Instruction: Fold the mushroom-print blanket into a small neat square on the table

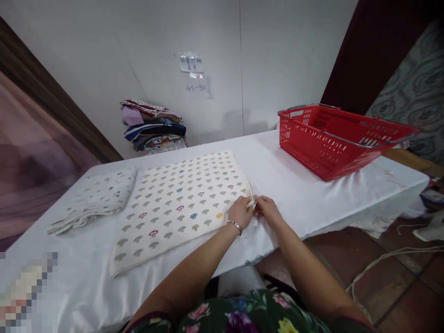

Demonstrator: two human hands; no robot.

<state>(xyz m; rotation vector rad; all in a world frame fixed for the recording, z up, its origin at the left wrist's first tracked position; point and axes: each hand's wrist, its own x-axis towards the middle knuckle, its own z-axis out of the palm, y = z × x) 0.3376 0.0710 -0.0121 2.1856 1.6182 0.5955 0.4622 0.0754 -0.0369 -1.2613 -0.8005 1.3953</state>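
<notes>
A cream cloth printed with small mushrooms (180, 203) lies flat on the white-covered table (312, 194). My left hand (240, 212), with a bracelet on the wrist, and my right hand (268, 209) meet at the cloth's near right corner. Both pinch the cloth's edge between closed fingers. A second cloth of the same print (97, 196) lies folded to the left.
A red plastic basket (333, 138) stands at the table's right end. A stack of folded fabrics (152, 126) sits against the back wall under paper notes (191, 69). A cord (381, 263) trails over the tiled floor at right.
</notes>
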